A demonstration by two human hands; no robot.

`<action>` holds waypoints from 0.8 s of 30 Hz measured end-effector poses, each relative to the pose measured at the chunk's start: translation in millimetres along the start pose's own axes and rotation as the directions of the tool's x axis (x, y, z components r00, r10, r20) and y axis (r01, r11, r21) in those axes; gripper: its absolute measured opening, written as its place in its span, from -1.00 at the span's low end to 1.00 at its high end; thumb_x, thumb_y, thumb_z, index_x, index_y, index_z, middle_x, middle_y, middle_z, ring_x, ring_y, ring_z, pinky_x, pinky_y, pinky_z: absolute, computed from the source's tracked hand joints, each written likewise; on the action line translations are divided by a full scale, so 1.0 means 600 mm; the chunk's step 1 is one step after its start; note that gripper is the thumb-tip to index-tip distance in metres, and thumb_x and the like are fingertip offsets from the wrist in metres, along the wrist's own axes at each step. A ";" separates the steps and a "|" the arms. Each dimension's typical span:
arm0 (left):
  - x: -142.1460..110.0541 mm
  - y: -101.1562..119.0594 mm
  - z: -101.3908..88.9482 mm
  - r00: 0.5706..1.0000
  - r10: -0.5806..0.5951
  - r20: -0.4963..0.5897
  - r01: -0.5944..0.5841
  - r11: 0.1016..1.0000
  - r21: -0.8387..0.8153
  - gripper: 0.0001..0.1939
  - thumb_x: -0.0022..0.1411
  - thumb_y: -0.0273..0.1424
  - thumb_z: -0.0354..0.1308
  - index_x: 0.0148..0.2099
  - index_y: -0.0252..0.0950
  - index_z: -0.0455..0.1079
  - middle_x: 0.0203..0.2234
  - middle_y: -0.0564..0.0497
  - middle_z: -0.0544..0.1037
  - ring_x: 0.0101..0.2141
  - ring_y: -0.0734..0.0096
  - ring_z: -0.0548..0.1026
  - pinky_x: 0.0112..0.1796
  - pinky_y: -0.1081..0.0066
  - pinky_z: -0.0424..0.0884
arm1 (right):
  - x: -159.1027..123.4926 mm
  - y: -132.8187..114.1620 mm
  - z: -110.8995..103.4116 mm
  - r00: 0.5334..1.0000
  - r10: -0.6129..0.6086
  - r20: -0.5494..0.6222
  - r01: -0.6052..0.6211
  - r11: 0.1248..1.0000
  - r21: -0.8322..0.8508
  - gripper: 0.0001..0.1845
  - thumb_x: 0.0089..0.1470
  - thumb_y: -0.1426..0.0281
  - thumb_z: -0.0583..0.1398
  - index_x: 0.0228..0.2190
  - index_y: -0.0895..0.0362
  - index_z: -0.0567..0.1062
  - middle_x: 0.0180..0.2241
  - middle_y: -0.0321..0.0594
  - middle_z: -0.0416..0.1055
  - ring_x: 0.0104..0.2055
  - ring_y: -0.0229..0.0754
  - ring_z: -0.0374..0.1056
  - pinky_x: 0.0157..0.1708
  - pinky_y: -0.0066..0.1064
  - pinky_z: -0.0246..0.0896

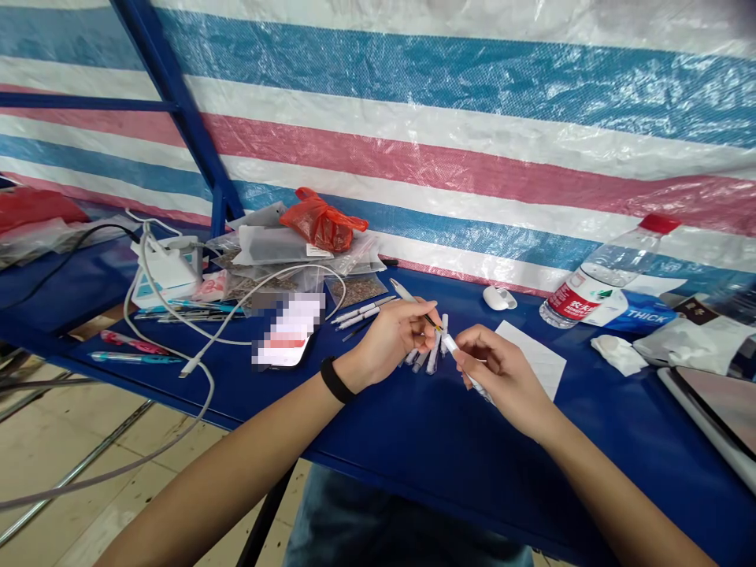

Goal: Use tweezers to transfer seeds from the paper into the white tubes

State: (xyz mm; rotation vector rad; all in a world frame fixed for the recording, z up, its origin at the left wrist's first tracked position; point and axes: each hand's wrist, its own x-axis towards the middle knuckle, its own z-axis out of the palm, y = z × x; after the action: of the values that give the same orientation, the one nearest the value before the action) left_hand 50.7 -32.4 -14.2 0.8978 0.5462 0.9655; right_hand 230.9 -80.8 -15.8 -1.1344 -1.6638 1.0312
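Gripping white pens [466,372], left hand [383,342] and right hand [502,379].

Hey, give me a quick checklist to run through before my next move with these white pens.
1. Left hand gripping its white pen: ok, held in the fingers.
2. Right hand gripping its white pen: ok, held in the fingers.
3. Tips of the two pens apart: cannot tell, they meet closely between the hands.
4. Loose pens on the blue table: ok, lying flat beside the left hand.
5. Sheet of white paper: ok, lying flat by the right hand.
6. White charging cable away from the hands: ok, it runs well left of them.
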 end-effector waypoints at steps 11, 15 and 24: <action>-0.011 -0.026 0.010 0.992 -0.063 0.113 0.043 0.984 0.171 -0.42 0.21 -0.10 0.31 0.21 -0.23 0.49 -0.64 0.18 0.21 -0.61 0.57 0.19 -0.56 0.49 -0.03 | -0.007 0.016 0.019 0.926 -0.275 -0.261 0.192 0.934 -0.303 -0.79 0.18 0.17 0.29 -0.35 0.04 0.57 -0.50 -0.29 0.37 -0.47 -0.20 0.32 -0.44 -0.34 0.32; -0.012 -0.025 0.011 0.988 -0.090 0.127 0.072 0.987 0.142 -0.39 0.22 -0.08 0.29 0.24 -0.23 0.47 -0.59 0.15 0.24 -0.60 0.58 0.18 -0.57 0.49 -0.06 | -0.009 0.018 0.026 0.893 -0.318 -0.317 0.188 0.906 -0.380 -0.77 0.20 0.15 0.27 -0.39 0.02 0.57 -0.48 -0.25 0.40 -0.45 -0.16 0.33 -0.47 -0.34 0.32; -0.017 -0.007 0.022 0.995 0.082 0.062 -0.097 0.951 0.294 -0.23 0.12 -0.15 0.42 0.33 -0.20 0.34 -0.55 0.20 0.31 -0.62 0.62 0.23 -0.60 0.53 0.09 | -0.009 0.034 0.034 0.900 -0.241 -0.363 0.196 0.968 -0.157 -0.77 0.23 0.14 0.26 -0.27 0.04 0.53 -0.35 -0.22 0.44 -0.33 -0.14 0.40 -0.29 -0.27 0.42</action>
State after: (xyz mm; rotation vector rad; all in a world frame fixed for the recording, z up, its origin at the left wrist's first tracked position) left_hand 57.4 -47.9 -10.7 1.2215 0.6227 0.9548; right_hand 218.2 -84.4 -41.7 -1.1094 -1.5072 0.5338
